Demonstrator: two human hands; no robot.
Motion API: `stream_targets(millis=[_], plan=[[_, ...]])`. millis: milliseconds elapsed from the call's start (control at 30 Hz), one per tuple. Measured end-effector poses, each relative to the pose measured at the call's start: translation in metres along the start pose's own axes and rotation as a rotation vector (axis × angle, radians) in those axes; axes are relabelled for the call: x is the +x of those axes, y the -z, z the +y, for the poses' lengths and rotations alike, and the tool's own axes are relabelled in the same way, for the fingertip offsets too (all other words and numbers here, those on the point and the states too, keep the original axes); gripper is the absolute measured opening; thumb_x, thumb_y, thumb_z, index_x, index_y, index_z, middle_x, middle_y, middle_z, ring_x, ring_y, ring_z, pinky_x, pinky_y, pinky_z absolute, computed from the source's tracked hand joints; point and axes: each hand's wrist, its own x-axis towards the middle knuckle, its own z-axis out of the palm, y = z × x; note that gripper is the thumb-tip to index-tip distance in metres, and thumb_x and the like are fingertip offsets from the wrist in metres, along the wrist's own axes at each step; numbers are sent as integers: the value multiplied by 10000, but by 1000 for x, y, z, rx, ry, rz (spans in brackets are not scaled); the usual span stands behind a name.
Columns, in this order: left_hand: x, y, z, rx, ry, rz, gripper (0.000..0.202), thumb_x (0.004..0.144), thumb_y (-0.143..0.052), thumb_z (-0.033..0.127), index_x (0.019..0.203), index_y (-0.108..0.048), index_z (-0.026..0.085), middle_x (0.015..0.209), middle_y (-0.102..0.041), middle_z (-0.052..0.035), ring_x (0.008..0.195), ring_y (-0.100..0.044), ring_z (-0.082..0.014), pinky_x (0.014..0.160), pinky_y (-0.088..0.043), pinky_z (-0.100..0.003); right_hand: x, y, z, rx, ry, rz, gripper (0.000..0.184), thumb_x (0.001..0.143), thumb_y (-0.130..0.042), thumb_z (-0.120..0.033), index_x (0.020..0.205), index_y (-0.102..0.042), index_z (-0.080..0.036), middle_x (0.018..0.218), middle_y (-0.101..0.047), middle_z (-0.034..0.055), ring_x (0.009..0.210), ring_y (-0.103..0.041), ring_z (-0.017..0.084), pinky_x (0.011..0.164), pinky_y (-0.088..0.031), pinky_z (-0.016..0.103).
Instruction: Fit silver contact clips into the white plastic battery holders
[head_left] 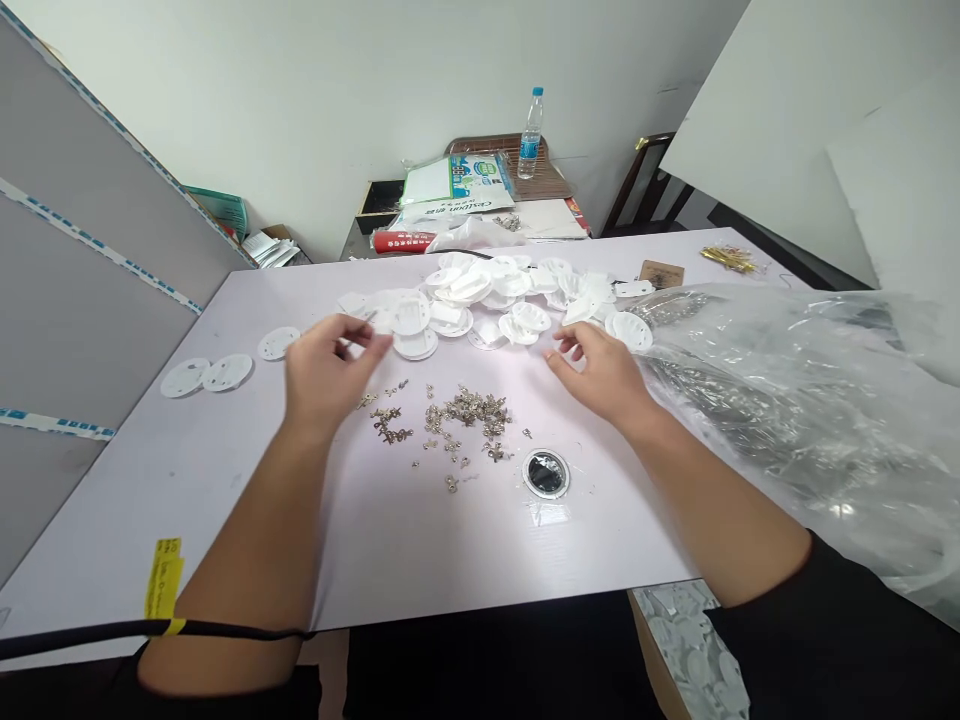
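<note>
The left hand [335, 368] is covering part of the table [420, 570] behind it, and its curled fingers are hiding their own undersides. Its thumb is pointing right, a little apart from the forefinger; whether anything thin is sitting between them, I cannot tell. The right hand [598, 368] is hovering with its thumb and forefinger slightly parted, nothing visible between them, while its other fingers are bending out of sight. White discs [469, 285] are lying heaped beyond and between the hands, overlapping so much that many outlines are getting lost. On the right, a plastic bag [795, 400] is blurring its grey contents and running out of view. Below, a box [654, 650] of white pieces is being cut off by the bottom edge and a sleeve [832, 640].

The heap is stretching sideways, most discs facing up, some tilting. Nearer, small metal bits [474, 408] are scattering loosely, pointing every way.
</note>
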Motion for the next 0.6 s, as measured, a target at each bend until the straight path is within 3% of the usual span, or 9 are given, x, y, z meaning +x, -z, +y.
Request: stream_targets(millis=[67, 167, 233, 333, 400, 533, 600], plan=[[14, 15, -23, 317, 23, 76, 216, 798, -714, 416, 814, -610, 227, 881, -648, -42, 690, -507, -183, 609, -342, -315, 6, 3, 13, -229, -70, 87, 322, 832, -651, -424, 1057, -647, -193, 1074, -614, 115, 961, -584, 283, 732, -447, 376], [24, 27, -49, 471, 185, 34, 233, 796, -691, 396, 763, -541, 220, 888, -598, -101, 785, -539, -260, 598, -336, -333, 10, 3, 26, -414, -72, 154, 357, 794, -688, -409, 1078, -663, -193, 1125, -566, 135, 1085, -519, 340, 832, -446, 429], [22, 25, -51, 421, 219, 43, 249, 777, -711, 392, 803, -531, 221, 927, -580, -115, 841, -556, -278, 616, -372, -341, 10, 2, 28, -470, -63, 176, 368, 779, -702, -410, 1074, -667, -194, 1161, -553, 137, 1107, -486, 354, 890, -431, 465], [11, 8, -32, 276, 112, 15, 196, 823, -675, 382, 890, -597, 215, 974, -627, -98, 846, -574, -240, 652, -415, -336, 10, -1, 27, -455, -40, 142, 312, 796, -668, -381, 1048, -672, -197, 1140, -571, 132, 1098, -474, 353, 902, -423, 479], [-1, -8, -11, 111, -27, -162, 167, 861, -645, 363, 928, -662, 211, 954, -671, -63, 765, -570, -179, 651, -428, -308, 9, -3, 24, -414, 3, 88, 232, 837, -591, -313, 1021, -675, -202, 1067, -594, 121, 1053, -495, 328, 883, -429, 458], [-25, -33, 23, -48, -313, -683, 160, 876, -649, 358, 913, -715, 217, 977, -665, -35, 765, -577, -133, 679, -449, -269, 10, -2, 23, -442, -15, 116, 267, 850, -569, -310, 1071, -662, -193, 1083, -584, 133, 1048, -503, 328, 883, -427, 460], [-33, -39, 30, 9, -342, -778, 148, 879, -652, 354, 947, -713, 237, 1018, -651, -19, 803, -587, -135, 693, -447, -267, 10, 0, 24, -488, -73, 156, 373, 827, -624, -365, 1146, -634, -171, 1163, -559, 162, 1104, -478, 360, 892, -421, 478]])
